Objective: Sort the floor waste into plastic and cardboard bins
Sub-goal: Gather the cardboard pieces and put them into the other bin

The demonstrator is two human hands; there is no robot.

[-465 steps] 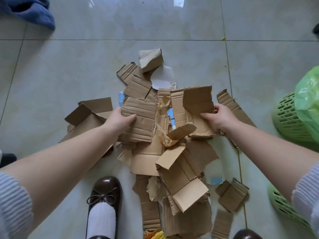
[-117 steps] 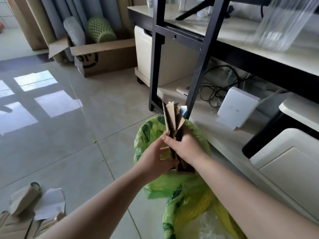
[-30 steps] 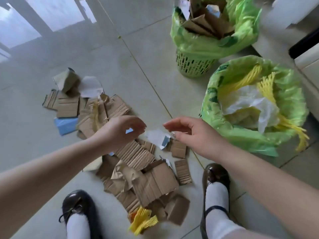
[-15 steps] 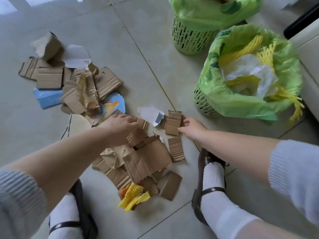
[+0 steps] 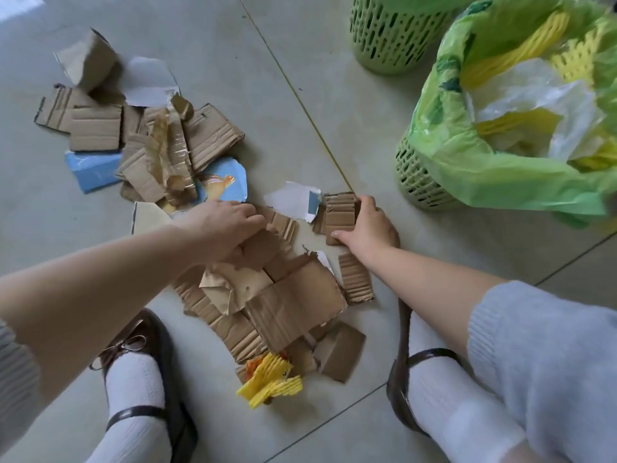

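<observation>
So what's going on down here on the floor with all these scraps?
A person is crouched over a heap of torn cardboard scraps, sorting waste. The right hand grips a small stack of cardboard pieces, and the left hand is grabbing more from the heap. A green bin to the right already holds yellow foam netting and clear plastic. A second green bin stands behind it. One bit of yellow netting lies by the feet.

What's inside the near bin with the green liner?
The near bin holds yellow foam netting and clear plastic film on top. Whatever lies deeper is covered by these and by the folded green liner.
</observation>
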